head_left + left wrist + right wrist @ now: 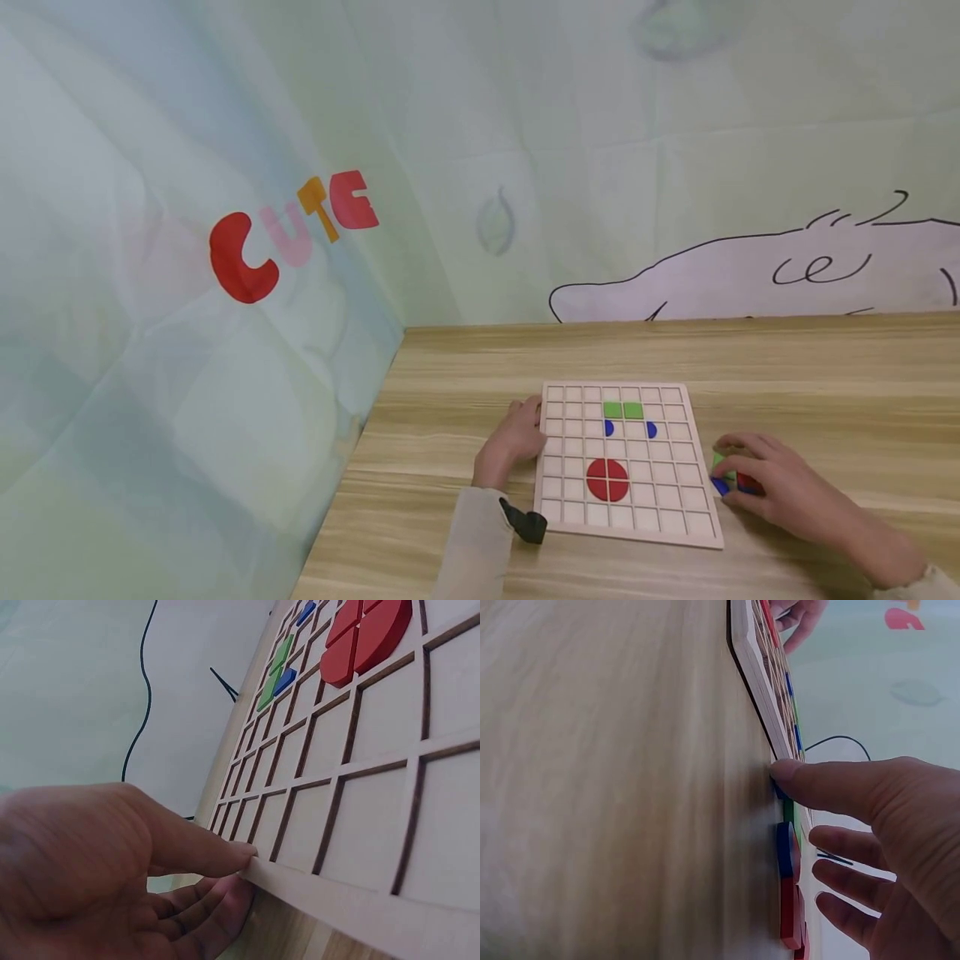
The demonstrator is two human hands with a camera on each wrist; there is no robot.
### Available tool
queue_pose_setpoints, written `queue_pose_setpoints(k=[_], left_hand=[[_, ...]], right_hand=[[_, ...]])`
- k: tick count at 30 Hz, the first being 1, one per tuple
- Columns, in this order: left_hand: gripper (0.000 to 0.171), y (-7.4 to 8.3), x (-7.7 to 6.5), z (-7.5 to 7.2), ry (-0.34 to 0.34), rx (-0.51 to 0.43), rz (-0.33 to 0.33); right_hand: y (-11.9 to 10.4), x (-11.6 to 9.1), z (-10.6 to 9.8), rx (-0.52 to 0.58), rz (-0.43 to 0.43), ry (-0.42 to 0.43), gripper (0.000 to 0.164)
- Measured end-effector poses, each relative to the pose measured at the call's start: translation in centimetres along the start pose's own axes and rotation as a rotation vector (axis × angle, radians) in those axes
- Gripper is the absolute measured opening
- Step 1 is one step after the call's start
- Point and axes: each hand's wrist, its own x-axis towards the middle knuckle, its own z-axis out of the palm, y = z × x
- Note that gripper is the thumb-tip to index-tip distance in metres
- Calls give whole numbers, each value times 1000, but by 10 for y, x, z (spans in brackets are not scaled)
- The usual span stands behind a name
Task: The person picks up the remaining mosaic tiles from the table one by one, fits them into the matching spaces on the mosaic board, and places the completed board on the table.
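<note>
A pale wooden grid board (566, 450) lies on the table. Its left rim is gripped by my left hand (516, 442), the thumb (225, 856) on top of the rim and the fingers curled at its side. Several red quarter-circle pieces (597, 472) form a circle in the grid; two green squares (633, 410) and two blue half-circles (652, 430) sit farther up. Right of the board, my right hand (787, 487) arches over loose pieces. Its thumb and forefinger pinch a blue piece (721, 486), whose full outline is hidden.
Under and beside the right hand are a green piece (717, 459), a red piece (746, 481) and a blue one (784, 847), partly covered. The wood-grained table (465, 358) meets a printed cloth wall (450, 167) at the back and left.
</note>
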Motion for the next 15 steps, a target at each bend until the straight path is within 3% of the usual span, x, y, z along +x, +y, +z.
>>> queue_pose_setpoints(k=[15], left_hand=[[64,-2,1,0,-2,-5,10]], right_hand=[[-3,1,2,27,23,6,37]])
